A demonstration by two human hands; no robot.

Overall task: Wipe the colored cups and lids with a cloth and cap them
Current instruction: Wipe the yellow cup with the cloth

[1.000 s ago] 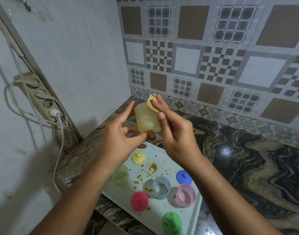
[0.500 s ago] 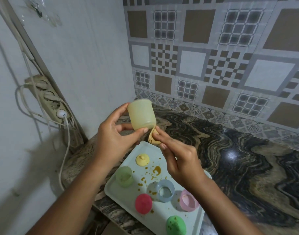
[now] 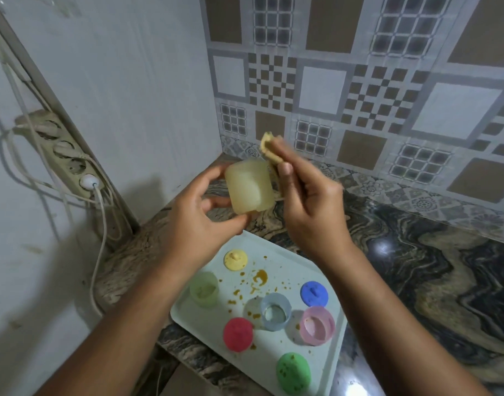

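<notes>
One stained tray (image 3: 290, 261) is lying near on the counter. Left hand (image 3: 193, 224) is gripping the yellow cup (image 3: 249, 187) above the tray's far edge, fingers curled round it. Right hand (image 3: 310, 207) is pinching the cloth (image 3: 269, 147) at the cup's far-right rim. Wiping step seems to be running; capping is likely calling next for the yellow lid (image 3: 235, 260).

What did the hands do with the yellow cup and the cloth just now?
The right hand swept the cloth from under the yellow cup up to its upper right side. The left hand kept holding the cup. The other cups and lids on the tray did not move.
</notes>
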